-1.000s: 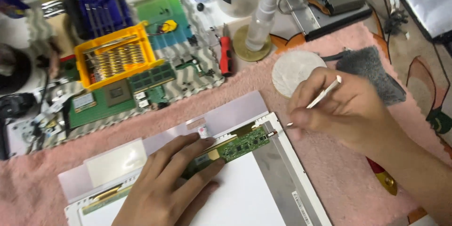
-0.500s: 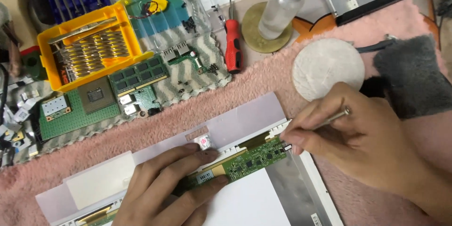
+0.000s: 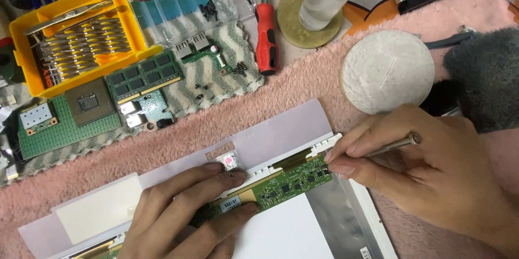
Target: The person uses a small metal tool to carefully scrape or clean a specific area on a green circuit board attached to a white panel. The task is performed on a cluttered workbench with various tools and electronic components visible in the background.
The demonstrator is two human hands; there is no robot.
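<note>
Right hand [image 3: 432, 178] is pinched narrow around a thin metal tool [image 3: 397, 144], tip down at the right end of the green circuit strip [image 3: 289, 182]. Left hand [image 3: 184, 218] lies flat with fingers spread, holding nothing, just pressing the strip's left part down against the panel. That strip runs along the top edge of the white screen panel [image 3: 373, 221], which sits on the pink towel [image 3: 303, 83] in the lower middle of the view.

Handling-wise I'd guess this thing is light, thin and a bit bendy, and pretty fragile with all those tiny parts on it. Best to touch it by the bare edges and ends, not the chips, and keep it supported flat like the left hand does.

Compared to a half second ago, the right hand has dropped lower and closer to the strip's end, tool angled flatter. Left hand has hardly shifted. The round white pad [image 3: 387, 70] and red screwdriver [image 3: 267, 33] sit where they were.
</note>
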